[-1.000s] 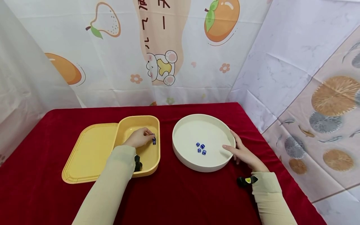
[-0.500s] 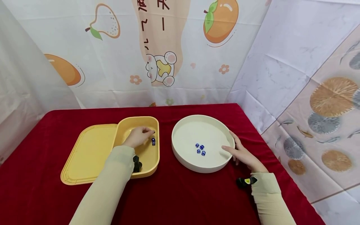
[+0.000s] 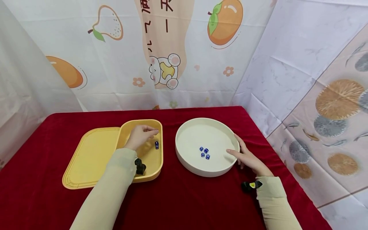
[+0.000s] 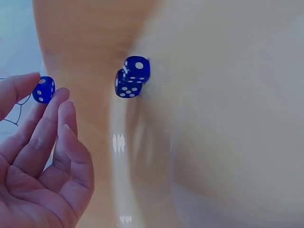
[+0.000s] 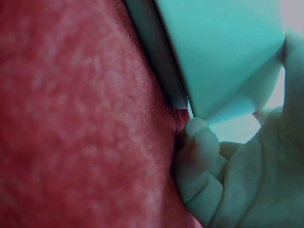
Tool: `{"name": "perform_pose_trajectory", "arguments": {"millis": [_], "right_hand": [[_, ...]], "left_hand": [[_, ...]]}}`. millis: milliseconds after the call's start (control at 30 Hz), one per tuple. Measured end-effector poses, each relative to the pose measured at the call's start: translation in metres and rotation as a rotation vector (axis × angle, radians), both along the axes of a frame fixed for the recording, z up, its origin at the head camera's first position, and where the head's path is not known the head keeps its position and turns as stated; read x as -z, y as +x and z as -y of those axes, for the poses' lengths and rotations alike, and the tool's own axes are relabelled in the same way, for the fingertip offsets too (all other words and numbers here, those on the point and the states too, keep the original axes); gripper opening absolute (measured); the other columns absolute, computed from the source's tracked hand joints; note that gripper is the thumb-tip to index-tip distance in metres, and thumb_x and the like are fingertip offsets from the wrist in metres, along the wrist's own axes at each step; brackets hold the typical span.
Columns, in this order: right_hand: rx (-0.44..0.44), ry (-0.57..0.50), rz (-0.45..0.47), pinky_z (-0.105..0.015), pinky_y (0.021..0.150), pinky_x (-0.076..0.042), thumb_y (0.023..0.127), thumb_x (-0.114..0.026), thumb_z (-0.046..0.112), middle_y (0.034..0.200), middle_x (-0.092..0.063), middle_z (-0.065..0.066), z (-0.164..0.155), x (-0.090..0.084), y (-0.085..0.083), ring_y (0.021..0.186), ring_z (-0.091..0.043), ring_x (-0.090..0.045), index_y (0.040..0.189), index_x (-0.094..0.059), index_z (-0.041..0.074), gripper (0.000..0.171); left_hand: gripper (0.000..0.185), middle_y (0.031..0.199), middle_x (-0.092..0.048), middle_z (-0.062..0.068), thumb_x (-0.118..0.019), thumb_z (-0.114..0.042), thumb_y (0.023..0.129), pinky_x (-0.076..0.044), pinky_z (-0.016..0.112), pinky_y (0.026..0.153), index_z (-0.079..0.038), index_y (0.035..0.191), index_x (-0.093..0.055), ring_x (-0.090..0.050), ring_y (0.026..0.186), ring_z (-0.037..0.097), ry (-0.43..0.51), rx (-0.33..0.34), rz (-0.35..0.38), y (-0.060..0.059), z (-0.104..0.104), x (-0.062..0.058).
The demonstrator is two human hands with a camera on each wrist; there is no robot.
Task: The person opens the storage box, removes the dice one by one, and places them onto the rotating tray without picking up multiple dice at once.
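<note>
My left hand [image 3: 139, 137] is over the yellow box [image 3: 162, 153] and pinches a blue die [image 4: 44, 90] with white dots between thumb and fingertips. Two more blue dice [image 4: 137, 70] lie against each other on the box floor near its right wall, below and apart from the hand. The right hand [image 3: 249, 158] grips the right side of a round white tray [image 3: 201, 131]. Its thumb reaches over the rim and the fingers are at the outer wall. Several blue dice [image 3: 206, 150] lie grouped inside the tray.
Left of the box, a yellow lid [image 3: 89, 159] lies flat against its side. A red cloth [image 3: 184, 201] covers the table under everything. Printed curtains [image 3: 120, 73] hang behind the table and along its right side.
The left hand has lifted a die up from beside the other two and moved slightly away toward the back of the box. The right hand keeps its place on the tray.
</note>
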State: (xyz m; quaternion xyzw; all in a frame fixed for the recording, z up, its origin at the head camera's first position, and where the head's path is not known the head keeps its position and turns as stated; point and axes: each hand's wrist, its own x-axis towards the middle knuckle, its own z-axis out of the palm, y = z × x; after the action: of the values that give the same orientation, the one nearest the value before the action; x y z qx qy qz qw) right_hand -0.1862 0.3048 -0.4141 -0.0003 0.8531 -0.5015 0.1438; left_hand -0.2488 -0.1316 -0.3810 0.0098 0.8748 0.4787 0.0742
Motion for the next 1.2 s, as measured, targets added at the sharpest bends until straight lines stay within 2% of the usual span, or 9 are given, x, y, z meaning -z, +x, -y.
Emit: {"name": "perform_pose_trajectory", "arguments": {"millis": [233, 433, 600, 833, 967, 1067, 1200], "right_hand": [[-0.003, -0.003, -0.001, -0.032, 0.048, -0.045, 0.094, -0.063, 0.04, 0.063, -0.047, -0.004, 0.0, 0.001, 0.0, 0.054, -0.015, -0.047, 0.159, 0.002, 0.035, 0.092], [-0.006, 0.001, 0.002, -0.032, 0.049, -0.045, 0.094, -0.063, 0.04, 0.063, -0.046, -0.005, 0.0, 0.0, 0.0, 0.054, -0.016, -0.047, 0.159, 0.003, 0.036, 0.092], [-0.007, 0.006, 0.002, -0.032, 0.049, -0.045, 0.094, -0.064, 0.041, 0.063, -0.047, -0.005, 0.0, -0.002, 0.001, 0.055, -0.016, -0.047, 0.158, 0.003, 0.036, 0.092], [-0.004, 0.002, 0.002, -0.032, 0.049, -0.045, 0.094, -0.063, 0.041, 0.063, -0.047, -0.005, -0.001, -0.001, 0.001, 0.055, -0.016, -0.047, 0.158, 0.003, 0.036, 0.092], [-0.003, -0.003, -0.003, -0.032, 0.048, -0.045, 0.095, -0.063, 0.041, 0.064, -0.047, -0.005, 0.0, -0.001, 0.0, 0.055, -0.016, -0.047, 0.159, 0.003, 0.034, 0.092], [-0.006, -0.005, -0.003, -0.032, 0.049, -0.045, 0.095, -0.063, 0.04, 0.064, -0.047, -0.005, -0.001, -0.001, 0.0, 0.055, -0.016, -0.047, 0.159, 0.003, 0.034, 0.092], [-0.008, -0.005, -0.002, -0.032, 0.048, -0.045, 0.095, -0.063, 0.04, 0.064, -0.047, -0.004, -0.001, 0.0, -0.001, 0.055, -0.016, -0.047, 0.159, 0.004, 0.034, 0.093]], "left_hand": [[0.037, 0.113, -0.068, 0.012, -0.068, -0.031, 0.094, -0.057, 0.035, 0.082, -0.005, 0.12, -0.067, -0.064, 0.095, 0.021, 0.097, -0.014, 0.014, 0.0, 0.004, -0.002], [0.036, 0.115, -0.066, 0.01, -0.067, -0.03, 0.094, -0.058, 0.035, 0.08, -0.006, 0.121, -0.066, -0.063, 0.102, 0.026, 0.145, -0.044, 0.017, -0.001, 0.006, -0.004], [0.036, 0.121, -0.064, 0.014, -0.064, -0.031, 0.096, -0.059, 0.035, 0.079, -0.008, 0.124, -0.065, -0.062, 0.102, 0.025, 0.158, -0.068, -0.022, 0.0, 0.003, -0.007], [0.037, 0.125, -0.064, 0.017, -0.062, -0.033, 0.097, -0.059, 0.039, 0.082, -0.01, 0.126, -0.063, -0.062, 0.109, 0.035, 0.166, -0.073, -0.04, 0.002, -0.002, -0.014], [0.036, 0.123, -0.064, 0.017, -0.063, -0.034, 0.097, -0.06, 0.034, 0.077, -0.01, 0.124, -0.064, -0.061, 0.109, 0.037, 0.178, -0.077, -0.05, 0.003, -0.006, -0.02], [0.036, 0.12, -0.064, 0.016, -0.063, -0.037, 0.096, -0.059, 0.03, 0.073, -0.011, 0.122, -0.064, -0.061, 0.105, 0.035, 0.181, -0.077, -0.051, 0.004, -0.008, -0.024], [0.039, 0.115, -0.064, 0.015, -0.064, -0.041, 0.095, -0.058, 0.026, 0.071, -0.012, 0.122, -0.065, -0.059, 0.095, 0.023, 0.17, -0.065, -0.065, 0.004, -0.013, -0.029]]}}
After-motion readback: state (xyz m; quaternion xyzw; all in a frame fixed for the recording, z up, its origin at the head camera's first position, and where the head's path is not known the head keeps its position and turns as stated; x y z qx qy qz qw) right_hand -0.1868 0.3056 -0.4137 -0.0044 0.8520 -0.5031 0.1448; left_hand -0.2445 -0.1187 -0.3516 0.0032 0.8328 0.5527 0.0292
